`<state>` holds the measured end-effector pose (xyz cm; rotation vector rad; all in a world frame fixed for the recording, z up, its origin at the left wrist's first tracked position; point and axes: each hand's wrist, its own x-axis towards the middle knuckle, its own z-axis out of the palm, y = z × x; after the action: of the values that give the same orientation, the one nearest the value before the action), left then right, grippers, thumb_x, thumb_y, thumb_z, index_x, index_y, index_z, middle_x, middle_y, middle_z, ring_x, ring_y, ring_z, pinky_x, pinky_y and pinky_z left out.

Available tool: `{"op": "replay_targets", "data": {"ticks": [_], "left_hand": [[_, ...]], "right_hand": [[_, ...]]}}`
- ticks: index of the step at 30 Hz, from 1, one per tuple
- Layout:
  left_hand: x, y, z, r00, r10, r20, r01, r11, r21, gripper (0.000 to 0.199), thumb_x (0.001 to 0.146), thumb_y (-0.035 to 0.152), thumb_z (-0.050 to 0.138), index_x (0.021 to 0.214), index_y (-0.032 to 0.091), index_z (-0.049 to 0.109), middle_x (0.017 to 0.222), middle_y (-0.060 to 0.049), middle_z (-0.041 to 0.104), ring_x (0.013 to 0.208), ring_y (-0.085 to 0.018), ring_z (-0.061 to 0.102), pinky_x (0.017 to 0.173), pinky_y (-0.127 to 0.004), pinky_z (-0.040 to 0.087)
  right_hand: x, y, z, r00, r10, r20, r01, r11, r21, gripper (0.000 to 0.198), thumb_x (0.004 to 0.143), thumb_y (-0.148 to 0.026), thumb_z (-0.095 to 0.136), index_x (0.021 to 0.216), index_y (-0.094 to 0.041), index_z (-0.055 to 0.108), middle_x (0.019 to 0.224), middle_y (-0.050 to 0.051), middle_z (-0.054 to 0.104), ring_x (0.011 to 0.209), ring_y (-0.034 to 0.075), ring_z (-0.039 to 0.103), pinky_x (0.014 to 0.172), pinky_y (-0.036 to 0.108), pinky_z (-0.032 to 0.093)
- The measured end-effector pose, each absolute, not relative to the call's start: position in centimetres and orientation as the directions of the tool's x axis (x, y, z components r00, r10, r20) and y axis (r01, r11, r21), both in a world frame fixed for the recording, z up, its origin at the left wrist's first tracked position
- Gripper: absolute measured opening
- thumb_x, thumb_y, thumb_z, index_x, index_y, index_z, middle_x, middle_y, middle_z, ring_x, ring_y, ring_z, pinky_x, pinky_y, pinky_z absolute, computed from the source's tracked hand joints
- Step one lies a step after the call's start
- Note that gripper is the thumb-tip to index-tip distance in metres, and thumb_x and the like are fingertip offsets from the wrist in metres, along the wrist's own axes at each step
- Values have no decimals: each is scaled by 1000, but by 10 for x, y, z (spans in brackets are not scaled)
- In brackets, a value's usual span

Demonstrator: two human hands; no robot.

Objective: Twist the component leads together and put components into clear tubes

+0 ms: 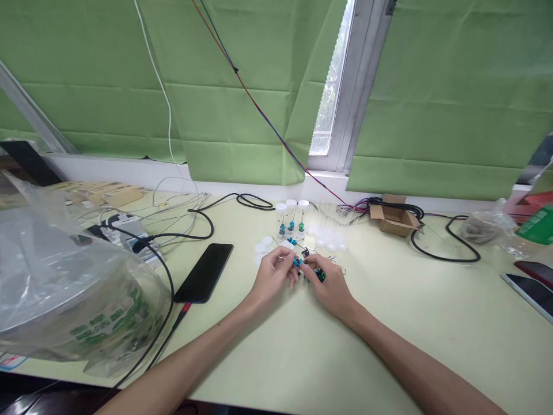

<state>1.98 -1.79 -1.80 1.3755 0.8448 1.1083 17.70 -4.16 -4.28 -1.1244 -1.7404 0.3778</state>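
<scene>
Both hands meet over the middle of the table, fingers pinched around a small blue metallic part (297,261). My left hand (276,269) grips it from the left, with a thin rod seeming to stick out beside the fingers. On its other side is my right hand (327,283), thumb and fingertips closed at the part. Below the right fingers lie more small blue and green parts (318,274), partly covered. Another blue part (292,241) lies just beyond the hands. Behind it stand three clear tubes (291,221) with white caps, holding blue or green parts on thin shafts.
White round caps (332,246) lie beyond the hands. A black phone (204,273) and a large plastic-wrapped bundle (78,288) are to the left. Black cables (207,222) cross the back. An open cardboard box (395,219) stands back right; phones (529,294) lie far right.
</scene>
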Motion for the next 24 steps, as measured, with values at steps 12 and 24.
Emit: {"op": "replay_targets", "data": {"ticks": [12, 24], "left_hand": [[20, -24, -13, 327, 922, 206, -57, -199, 978, 25, 89, 42, 59, 82, 19, 57, 59, 1, 59, 51, -12, 54, 52, -24, 44], [20, -20, -14, 315, 941, 122, -161, -73, 984, 23, 87, 41, 62, 82, 18, 59, 60, -1, 60, 51, -12, 54, 52, -25, 43]], "right_hand": [[177, -40, -41, -120, 818, 563, 566, 522, -638, 41, 101, -30, 39, 61, -21, 46, 57, -2, 54, 59, 15, 50, 74, 30, 39], [177, -46, -37, -58, 815, 576, 493, 525, -693, 13, 92, -30, 56, 100, -20, 59, 73, 0, 66, 67, 17, 60, 69, 30, 44]]}}
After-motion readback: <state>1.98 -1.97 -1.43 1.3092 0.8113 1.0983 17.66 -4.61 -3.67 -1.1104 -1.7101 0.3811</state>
